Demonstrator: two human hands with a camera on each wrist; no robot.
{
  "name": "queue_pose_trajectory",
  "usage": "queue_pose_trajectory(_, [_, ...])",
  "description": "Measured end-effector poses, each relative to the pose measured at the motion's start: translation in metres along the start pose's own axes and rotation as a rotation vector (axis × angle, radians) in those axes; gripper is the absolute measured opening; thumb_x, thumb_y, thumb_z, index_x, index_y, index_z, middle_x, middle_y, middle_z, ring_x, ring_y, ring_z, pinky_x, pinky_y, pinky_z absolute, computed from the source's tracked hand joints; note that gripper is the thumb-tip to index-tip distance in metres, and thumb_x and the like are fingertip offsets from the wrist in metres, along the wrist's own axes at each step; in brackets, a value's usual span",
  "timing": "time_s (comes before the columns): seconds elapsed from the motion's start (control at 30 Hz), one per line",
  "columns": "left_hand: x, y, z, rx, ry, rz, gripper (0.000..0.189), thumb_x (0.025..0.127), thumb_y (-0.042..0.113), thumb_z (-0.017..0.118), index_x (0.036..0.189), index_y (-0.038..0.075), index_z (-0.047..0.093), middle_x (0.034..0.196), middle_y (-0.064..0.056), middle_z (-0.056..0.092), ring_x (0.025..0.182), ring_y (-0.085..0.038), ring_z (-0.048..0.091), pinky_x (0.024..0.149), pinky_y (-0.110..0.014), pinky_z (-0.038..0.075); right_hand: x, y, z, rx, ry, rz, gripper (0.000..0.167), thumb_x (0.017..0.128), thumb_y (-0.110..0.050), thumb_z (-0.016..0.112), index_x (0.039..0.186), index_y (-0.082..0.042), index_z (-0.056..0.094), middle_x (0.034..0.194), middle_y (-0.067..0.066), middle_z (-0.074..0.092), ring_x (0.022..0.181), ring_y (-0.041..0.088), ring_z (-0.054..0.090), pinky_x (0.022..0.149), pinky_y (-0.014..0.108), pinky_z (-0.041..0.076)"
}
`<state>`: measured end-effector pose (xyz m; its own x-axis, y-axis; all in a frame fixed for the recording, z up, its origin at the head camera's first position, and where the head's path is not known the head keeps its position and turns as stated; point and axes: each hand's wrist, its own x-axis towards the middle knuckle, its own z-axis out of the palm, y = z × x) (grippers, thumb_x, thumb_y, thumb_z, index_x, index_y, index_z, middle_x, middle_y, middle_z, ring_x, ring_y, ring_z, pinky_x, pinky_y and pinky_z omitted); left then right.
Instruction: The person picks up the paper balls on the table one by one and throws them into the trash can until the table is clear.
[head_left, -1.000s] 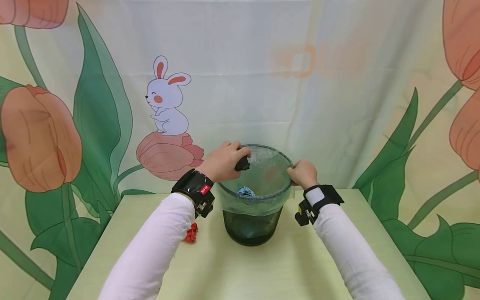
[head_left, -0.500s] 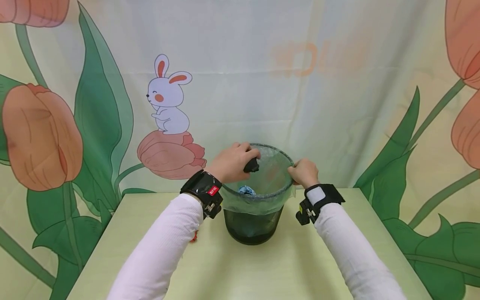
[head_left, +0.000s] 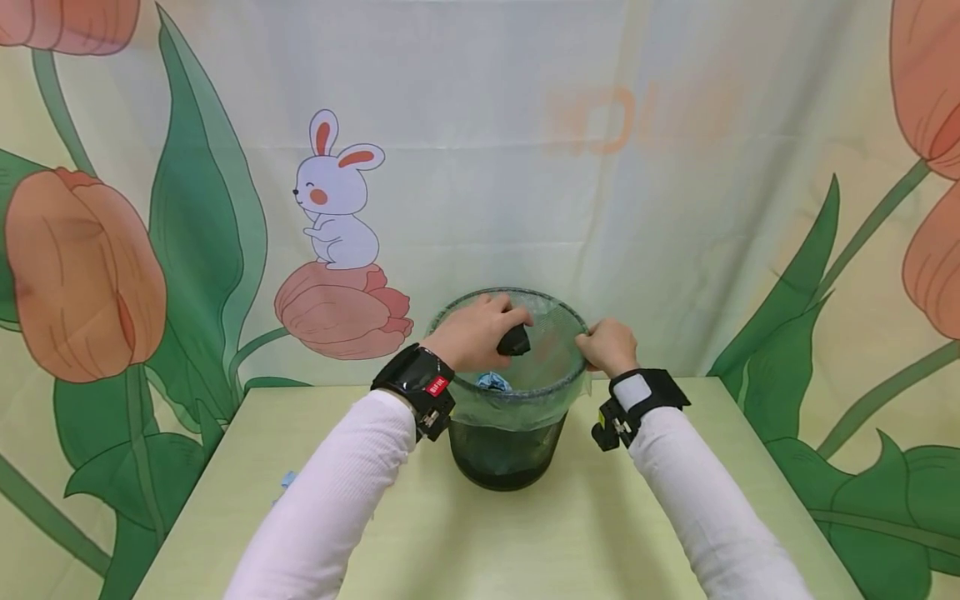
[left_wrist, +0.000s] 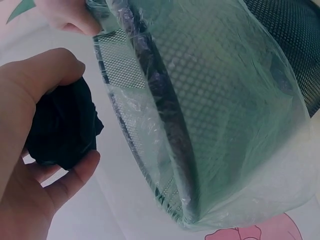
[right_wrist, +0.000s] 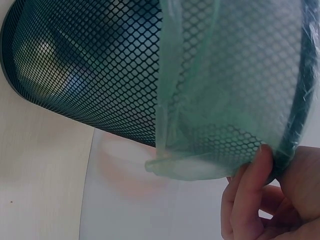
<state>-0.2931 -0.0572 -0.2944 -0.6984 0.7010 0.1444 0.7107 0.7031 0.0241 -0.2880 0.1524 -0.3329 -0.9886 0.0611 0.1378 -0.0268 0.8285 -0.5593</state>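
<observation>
A dark mesh wastebasket [head_left: 504,457] stands on the table, lined with a thin green plastic bag [head_left: 517,412] folded over its rim. My left hand [head_left: 474,333] is over the basket's mouth and grips a crumpled black paper ball [head_left: 514,341]. In the left wrist view the thumb and fingers curl round the black ball [left_wrist: 65,125], outside the rim in that view. With my right hand [head_left: 611,346] I hold the basket's rim and bag at the right side; the right wrist view has those fingers [right_wrist: 252,195] pinching the edge. A blue crumpled piece [head_left: 492,382] shows inside the basket.
On the table [head_left: 600,533], a small light-blue piece [head_left: 288,479] peeks out beside my left sleeve [head_left: 330,500], which hides most of it. A printed curtain [head_left: 480,167] with tulips and a rabbit hangs right behind the table.
My left hand has moved right, over the basket, carrying the black paper ball. My left sleeve now covers the red crumpled piece and uncovers a light-blue one. The right hand stays at the rim.
</observation>
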Motion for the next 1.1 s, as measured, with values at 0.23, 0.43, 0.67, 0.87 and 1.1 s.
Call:
queue_pose_trajectory(0.23, [0.001,0.0,0.003,-0.013,-0.042,-0.025,0.053,0.082,0.025,0.069,0.13,0.022,0.048,0.118,-0.006,0.048,0.104,-0.022,0.046,0.084,-0.035,0.049,0.012,0.013,0.008,0.009,-0.008,0.004,0.047,0.085,-0.008,0.046,0.044,-0.018,0.026,0.037,-0.003,0.036,0.044,0.014,0.055,0.039,0.018,0.019])
queue_pose_trajectory(0.43, [0.002,-0.002,0.005,-0.024,-0.044,-0.042,0.056,0.082,0.028,0.068,0.133,0.024,0.046,0.124,-0.005,0.048,0.106,-0.022,0.048,0.083,-0.035,0.05,0.022,0.021,0.015,-0.009,-0.023,0.031,0.045,0.085,-0.009,0.047,0.044,-0.017,0.03,0.038,-0.002,0.038,0.043,0.013,0.055,0.038,0.02,0.02])
queue_pose_trajectory(0.67, [0.003,-0.005,0.002,-0.034,-0.007,-0.038,0.064,0.081,0.033,0.069,0.137,0.019,0.042,0.131,-0.006,0.045,0.115,-0.021,0.048,0.089,-0.036,0.048,0.024,0.023,0.017,-0.01,-0.021,0.035,0.045,0.085,-0.009,0.047,0.045,-0.018,0.029,0.038,-0.002,0.037,0.044,0.014,0.056,0.038,0.019,0.018])
queue_pose_trajectory(0.87, [-0.001,-0.01,0.003,-0.034,-0.008,-0.049,0.064,0.08,0.034,0.069,0.137,0.022,0.041,0.133,-0.004,0.045,0.119,-0.02,0.046,0.088,-0.038,0.049,0.022,0.02,0.014,-0.008,-0.019,0.028,0.044,0.084,-0.008,0.047,0.044,-0.018,0.03,0.038,-0.003,0.037,0.042,0.012,0.054,0.036,0.019,0.022])
queue_pose_trajectory(1.1, [-0.015,-0.021,0.003,-0.075,-0.021,-0.083,0.063,0.082,0.033,0.067,0.137,0.018,0.041,0.134,-0.008,0.043,0.118,-0.024,0.046,0.089,-0.039,0.048,0.021,0.019,0.013,-0.009,-0.021,0.035,0.045,0.085,-0.008,0.047,0.045,-0.018,0.03,0.038,-0.003,0.037,0.042,0.012,0.053,0.036,0.019,0.022])
